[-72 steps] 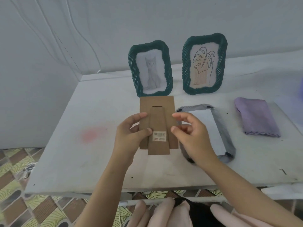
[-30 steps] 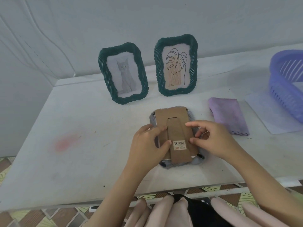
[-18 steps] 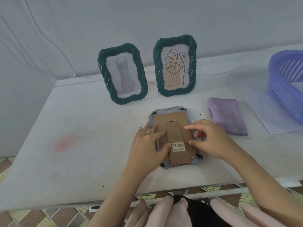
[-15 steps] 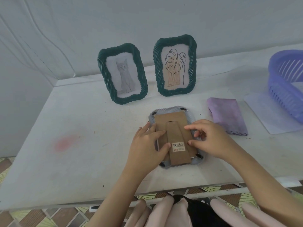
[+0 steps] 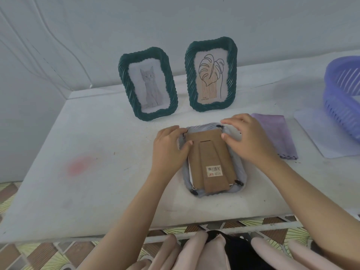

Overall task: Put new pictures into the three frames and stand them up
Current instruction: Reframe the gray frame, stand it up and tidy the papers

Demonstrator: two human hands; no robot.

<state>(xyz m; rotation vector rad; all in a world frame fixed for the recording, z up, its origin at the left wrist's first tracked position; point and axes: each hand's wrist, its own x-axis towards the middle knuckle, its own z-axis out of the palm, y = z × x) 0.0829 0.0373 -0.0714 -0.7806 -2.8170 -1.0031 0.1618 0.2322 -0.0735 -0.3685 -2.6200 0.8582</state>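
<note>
**Greens, greys, one stray pink**

Dark green, rope-twisted, on both the cat frame [image 5: 148,83] and the leaf frame [image 5: 211,75]. Pale grey on the face-down frame [image 5: 203,127], plain brown on its cardboard backing [image 5: 211,151] (white barcode sticker [image 5: 213,171], red print). Mottled purple cloth [image 5: 272,133]. Slatted lavender-blue basket [image 5: 339,98]. Faint pink blotch [image 5: 79,165] on the white table [image 5: 116,182].

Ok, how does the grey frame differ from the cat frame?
The cat frame stands upright; the grey frame lies face down, cardboard back up. The cat frame is dark green, the grey frame pale. Nothing touches the cat frame; left hand and right hand hold the grey frame's far corners. Both have twisted rims.
</note>
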